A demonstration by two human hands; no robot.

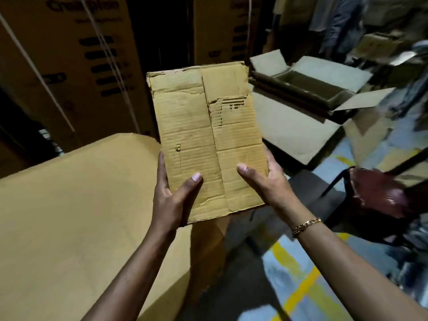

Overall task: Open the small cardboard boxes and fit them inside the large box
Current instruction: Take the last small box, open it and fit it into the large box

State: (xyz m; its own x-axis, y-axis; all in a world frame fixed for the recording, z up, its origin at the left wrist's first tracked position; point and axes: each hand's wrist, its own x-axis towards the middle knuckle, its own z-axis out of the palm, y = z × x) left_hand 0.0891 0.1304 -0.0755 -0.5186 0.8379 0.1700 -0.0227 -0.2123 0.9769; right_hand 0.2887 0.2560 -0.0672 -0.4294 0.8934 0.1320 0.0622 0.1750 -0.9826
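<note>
Left hand (171, 195), right hand (268, 184): thumbs on face, fingers behind, pinching flattened small box (206, 140) at lower corners, upright at dial centre. Likely light, stiff, creased, torn near top. Take side edges to pop open. Open large box (289, 130): 2 o'clock.

Dim, warm, yellowish light here. The flattened box (206, 140) sits sharp and evenly lit at centre; the right edge smears into blur, the floor (268, 267) glints pale, the corners bend and darken.

Both hands — left hand (172, 195), right hand (268, 181) — hold a flattened small box (206, 137) upright.
</note>
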